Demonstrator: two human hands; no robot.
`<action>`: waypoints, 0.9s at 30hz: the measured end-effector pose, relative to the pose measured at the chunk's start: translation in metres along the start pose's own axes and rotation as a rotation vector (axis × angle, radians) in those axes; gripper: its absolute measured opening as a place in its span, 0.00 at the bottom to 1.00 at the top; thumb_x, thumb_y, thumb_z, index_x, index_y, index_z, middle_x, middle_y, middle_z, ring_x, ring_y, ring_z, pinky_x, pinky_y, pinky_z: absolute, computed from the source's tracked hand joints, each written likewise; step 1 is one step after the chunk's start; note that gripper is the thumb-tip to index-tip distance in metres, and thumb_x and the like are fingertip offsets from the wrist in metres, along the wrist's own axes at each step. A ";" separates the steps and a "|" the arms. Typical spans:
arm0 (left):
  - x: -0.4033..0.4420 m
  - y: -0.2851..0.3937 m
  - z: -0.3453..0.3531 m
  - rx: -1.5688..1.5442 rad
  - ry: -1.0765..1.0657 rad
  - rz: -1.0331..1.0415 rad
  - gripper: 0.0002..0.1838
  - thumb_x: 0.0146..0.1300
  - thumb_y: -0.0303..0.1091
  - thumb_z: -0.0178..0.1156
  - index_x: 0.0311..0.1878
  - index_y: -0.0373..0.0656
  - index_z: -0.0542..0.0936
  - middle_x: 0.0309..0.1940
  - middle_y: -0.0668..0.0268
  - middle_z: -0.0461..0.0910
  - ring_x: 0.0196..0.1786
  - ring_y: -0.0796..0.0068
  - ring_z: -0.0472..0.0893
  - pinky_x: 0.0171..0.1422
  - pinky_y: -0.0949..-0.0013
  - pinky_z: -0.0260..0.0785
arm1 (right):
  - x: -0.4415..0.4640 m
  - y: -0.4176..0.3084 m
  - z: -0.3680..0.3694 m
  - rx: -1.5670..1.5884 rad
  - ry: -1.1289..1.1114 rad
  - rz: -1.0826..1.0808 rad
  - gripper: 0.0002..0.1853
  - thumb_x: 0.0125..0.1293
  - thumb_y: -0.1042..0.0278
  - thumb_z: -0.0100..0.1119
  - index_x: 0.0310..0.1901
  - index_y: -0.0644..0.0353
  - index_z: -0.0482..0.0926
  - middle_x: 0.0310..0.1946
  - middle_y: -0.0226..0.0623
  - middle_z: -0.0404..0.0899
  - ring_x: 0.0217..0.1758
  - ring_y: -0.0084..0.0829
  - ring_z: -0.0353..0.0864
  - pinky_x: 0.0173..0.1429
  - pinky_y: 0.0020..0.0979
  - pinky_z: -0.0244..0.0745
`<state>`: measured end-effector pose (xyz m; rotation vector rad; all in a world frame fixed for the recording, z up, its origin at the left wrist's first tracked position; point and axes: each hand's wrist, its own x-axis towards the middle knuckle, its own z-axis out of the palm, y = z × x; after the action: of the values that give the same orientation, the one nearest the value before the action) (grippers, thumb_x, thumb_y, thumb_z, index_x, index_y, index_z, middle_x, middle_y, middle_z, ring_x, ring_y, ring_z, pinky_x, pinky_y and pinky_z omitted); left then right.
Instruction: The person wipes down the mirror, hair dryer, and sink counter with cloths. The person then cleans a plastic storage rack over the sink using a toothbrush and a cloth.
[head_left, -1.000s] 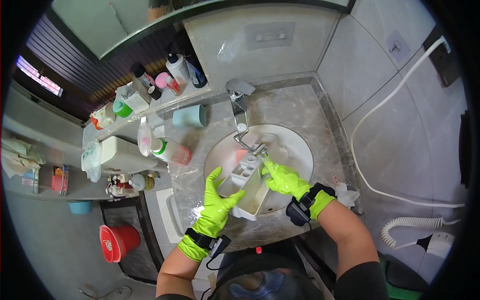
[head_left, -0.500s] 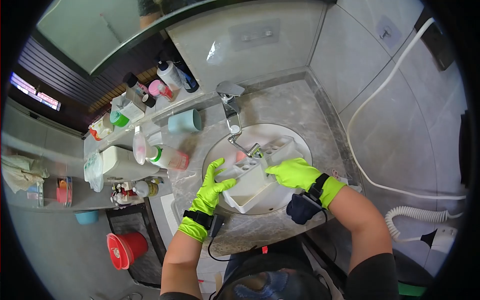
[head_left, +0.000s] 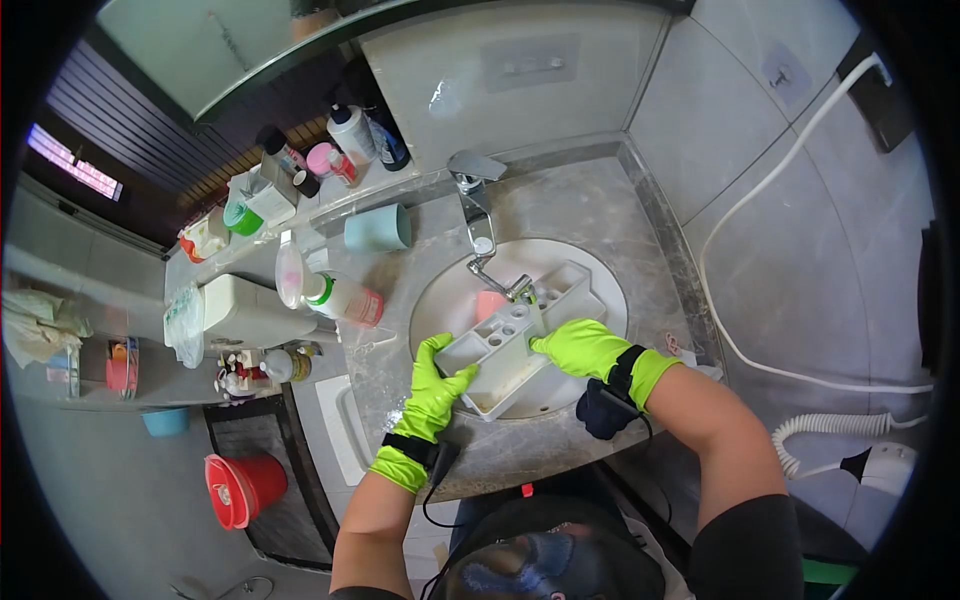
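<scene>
Over the white oval sink [head_left: 436, 300] lies a long white plastic holder [head_left: 512, 372] with round holes and compartments, slanting from lower left to upper right. The chrome faucet [head_left: 478, 225] has its spout above the holder's middle, and water seems to run from it. My left hand [head_left: 430, 395], in a yellow-green glove, grips the holder's left end between thumb and fingers. My right hand [head_left: 582, 350], gloved alike, is closed at the holder's near side; whatever its fingertips hold is too small to name. Behind the holder, a pink item [head_left: 489, 304] lies in the basin.
Left of the sink are a spray bottle [head_left: 342, 298], a light-blue cup [head_left: 378, 229] and a white bin [head_left: 245, 318]. Bottles [head_left: 352, 133] line the back ledge. A red bucket [head_left: 245, 488] sits lower left. A white hose [head_left: 715, 235] hangs at right.
The holder has turned from a steeper slant to a flatter one and reaches further right. My right hand has moved from beside the spout down to the holder's near side. The view has shifted slightly.
</scene>
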<state>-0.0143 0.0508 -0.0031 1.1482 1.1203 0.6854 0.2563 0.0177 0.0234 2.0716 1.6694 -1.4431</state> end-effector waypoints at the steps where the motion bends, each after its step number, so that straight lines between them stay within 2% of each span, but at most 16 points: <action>1: 0.000 -0.008 0.006 0.087 0.017 0.056 0.41 0.50 0.28 0.80 0.66 0.40 0.68 0.56 0.58 0.77 0.57 0.66 0.79 0.62 0.64 0.74 | -0.005 -0.004 -0.005 0.020 -0.013 0.032 0.24 0.75 0.46 0.46 0.42 0.57 0.86 0.32 0.50 0.84 0.36 0.49 0.84 0.43 0.50 0.74; 2: -0.002 -0.009 0.008 0.178 0.034 0.107 0.39 0.51 0.28 0.80 0.65 0.41 0.68 0.55 0.58 0.78 0.57 0.67 0.79 0.61 0.64 0.75 | -0.008 -0.007 -0.007 0.043 -0.030 0.064 0.24 0.76 0.46 0.46 0.41 0.57 0.86 0.32 0.50 0.84 0.36 0.48 0.84 0.43 0.51 0.74; 5: 0.000 -0.006 0.007 0.246 -0.017 0.106 0.39 0.51 0.29 0.81 0.63 0.42 0.68 0.53 0.58 0.79 0.56 0.68 0.80 0.58 0.63 0.77 | -0.001 0.000 0.005 -0.371 0.224 -0.287 0.23 0.75 0.48 0.47 0.43 0.57 0.86 0.32 0.49 0.84 0.37 0.47 0.84 0.43 0.50 0.75; 7: 0.003 -0.011 0.005 0.151 -0.040 0.061 0.37 0.51 0.28 0.81 0.61 0.42 0.69 0.52 0.58 0.80 0.54 0.69 0.81 0.57 0.64 0.78 | -0.002 -0.014 -0.003 -0.351 0.134 -0.188 0.14 0.65 0.60 0.54 0.44 0.57 0.86 0.34 0.48 0.86 0.38 0.50 0.85 0.44 0.49 0.77; 9: 0.004 -0.011 0.005 0.044 -0.046 -0.012 0.37 0.49 0.28 0.82 0.59 0.41 0.70 0.51 0.58 0.81 0.53 0.69 0.82 0.56 0.64 0.79 | 0.001 -0.018 -0.007 -0.340 0.101 -0.174 0.14 0.59 0.67 0.58 0.46 0.56 0.86 0.36 0.47 0.87 0.39 0.52 0.86 0.45 0.48 0.79; 11: 0.006 -0.009 0.007 -0.084 -0.018 -0.106 0.38 0.47 0.31 0.84 0.57 0.40 0.70 0.50 0.58 0.81 0.52 0.68 0.82 0.56 0.64 0.79 | 0.014 -0.009 -0.003 -0.356 0.122 -0.255 0.16 0.57 0.69 0.59 0.47 0.53 0.86 0.36 0.45 0.87 0.40 0.52 0.86 0.46 0.48 0.79; 15: 0.010 0.001 0.008 -0.074 -0.015 -0.111 0.36 0.47 0.29 0.84 0.56 0.40 0.71 0.49 0.58 0.82 0.51 0.68 0.83 0.54 0.63 0.80 | 0.005 0.006 -0.016 -0.236 0.096 -0.287 0.11 0.60 0.64 0.59 0.43 0.50 0.86 0.36 0.40 0.86 0.38 0.45 0.84 0.46 0.44 0.77; 16: 0.011 0.008 0.006 -0.094 -0.025 -0.156 0.36 0.47 0.29 0.84 0.56 0.40 0.71 0.49 0.58 0.82 0.51 0.68 0.83 0.54 0.64 0.80 | -0.003 0.013 -0.018 -0.073 0.161 -0.252 0.12 0.61 0.67 0.58 0.45 0.50 0.85 0.38 0.40 0.86 0.41 0.44 0.84 0.48 0.43 0.77; 19: 0.011 0.020 0.005 -0.085 -0.054 -0.221 0.35 0.48 0.31 0.83 0.55 0.39 0.71 0.49 0.58 0.82 0.51 0.68 0.83 0.54 0.64 0.79 | -0.003 0.041 -0.023 -0.063 0.281 -0.326 0.12 0.62 0.69 0.58 0.45 0.51 0.86 0.40 0.39 0.86 0.42 0.44 0.84 0.48 0.42 0.77; 20: 0.012 0.022 0.004 -0.065 -0.065 -0.226 0.35 0.48 0.31 0.83 0.55 0.38 0.71 0.49 0.58 0.82 0.51 0.68 0.82 0.54 0.64 0.79 | -0.012 0.038 -0.029 -0.029 0.266 -0.272 0.12 0.63 0.70 0.58 0.46 0.51 0.86 0.42 0.39 0.85 0.44 0.44 0.84 0.50 0.42 0.77; 23: 0.012 0.017 0.003 -0.028 -0.064 -0.193 0.35 0.50 0.33 0.83 0.55 0.37 0.71 0.49 0.58 0.82 0.51 0.68 0.82 0.55 0.64 0.78 | -0.013 0.044 -0.026 -0.059 0.427 -0.358 0.12 0.64 0.69 0.59 0.47 0.51 0.86 0.42 0.39 0.85 0.45 0.45 0.84 0.51 0.43 0.77; 26: 0.012 0.019 0.003 0.004 -0.054 -0.204 0.35 0.49 0.32 0.83 0.55 0.38 0.71 0.49 0.58 0.82 0.51 0.68 0.82 0.56 0.64 0.78 | -0.015 0.038 -0.025 -0.137 0.445 -0.411 0.12 0.64 0.66 0.61 0.47 0.51 0.86 0.43 0.40 0.85 0.47 0.47 0.84 0.52 0.44 0.77; 27: 0.012 0.019 0.004 -0.008 -0.054 -0.202 0.35 0.49 0.32 0.83 0.55 0.38 0.71 0.49 0.58 0.82 0.51 0.68 0.82 0.56 0.64 0.78 | -0.014 0.031 -0.023 -0.114 0.372 -0.330 0.12 0.62 0.66 0.61 0.47 0.51 0.86 0.42 0.41 0.85 0.46 0.48 0.84 0.51 0.45 0.77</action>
<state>-0.0044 0.0662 0.0103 1.0249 1.1676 0.4989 0.2962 0.0097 0.0322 2.1794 2.2659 -1.0404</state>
